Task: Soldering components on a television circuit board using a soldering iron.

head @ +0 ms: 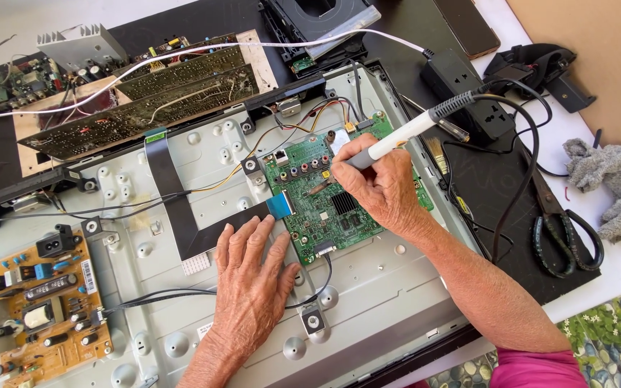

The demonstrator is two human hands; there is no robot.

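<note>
A green circuit board is mounted in the middle of a grey metal chassis. My right hand rests on the board and grips a white and grey soldering iron, whose tip meets the board's upper part near a row of coloured connectors. My left hand lies flat, fingers apart, on the chassis just left of the board's lower edge, on a black flat ribbon cable with a blue end.
A tan power supply board sits at the chassis's lower left. Old circuit boards and a heatsink lie at the back. A black power strip, scissors, a small brush and a grey cloth lie to the right.
</note>
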